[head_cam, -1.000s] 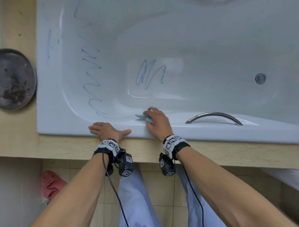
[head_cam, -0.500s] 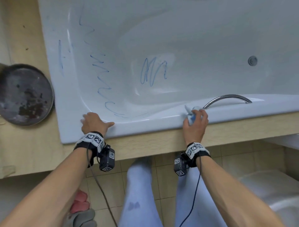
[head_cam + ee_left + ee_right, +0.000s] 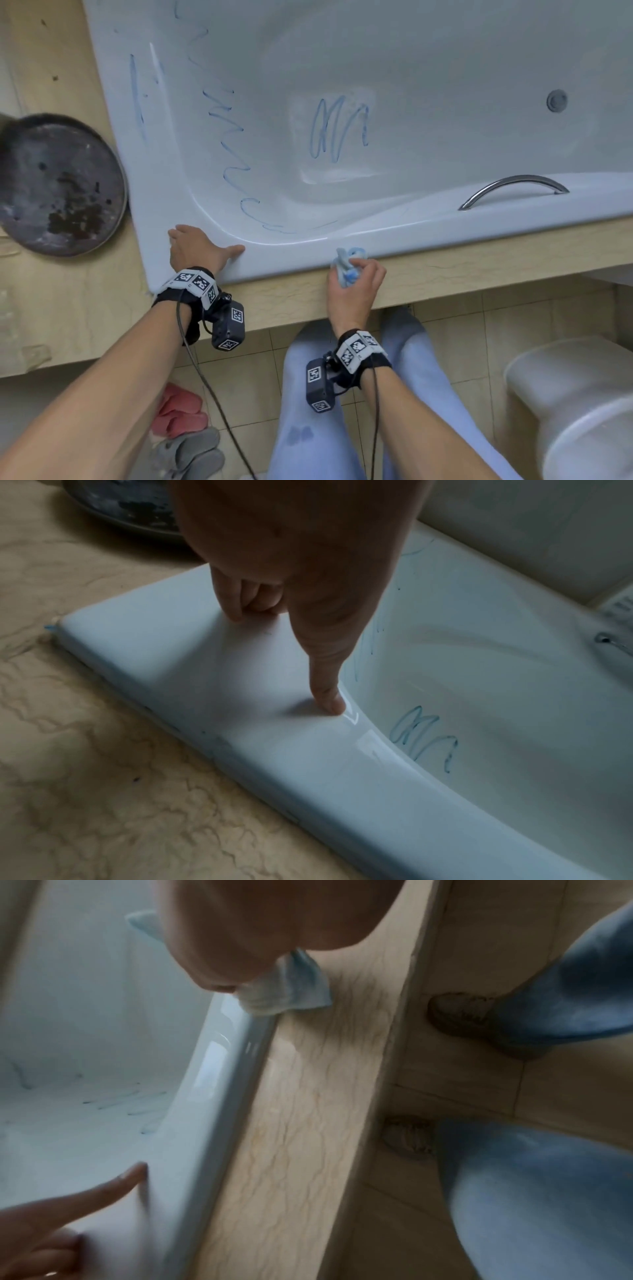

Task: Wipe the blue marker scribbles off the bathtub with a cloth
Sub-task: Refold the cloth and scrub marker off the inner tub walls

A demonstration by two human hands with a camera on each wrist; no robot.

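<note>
The pale blue bathtub point(image 3: 219, 263) carries blue marker scribbles: a loopy one point(image 3: 337, 128) on the inner floor, a zigzag point(image 3: 233, 144) down the left inner wall and a line point(image 3: 137, 99) on the left rim. My left hand point(image 3: 197, 248) rests flat on the tub's near-left corner point(image 3: 192, 674), thumb spread toward the basin. My right hand point(image 3: 354, 282) grips a crumpled light blue cloth point(image 3: 347, 265) at the tub's front edge, over the beige ledge. In the right wrist view the cloth point(image 3: 291, 988) sticks out below my palm.
A chrome grab handle point(image 3: 513, 186) sits on the front rim at the right, a round drain fitting point(image 3: 556, 100) beyond it. A dark round metal pan point(image 3: 58, 185) lies on the beige ledge point(image 3: 479, 263) left of the tub. My legs, slippers point(image 3: 181, 411) and a white toilet point(image 3: 579, 404) stand below.
My right hand with the cloth has pulled back from the tub's inner edge to the front rim above the ledge. The left hand stays on the corner. My head view has shifted.
</note>
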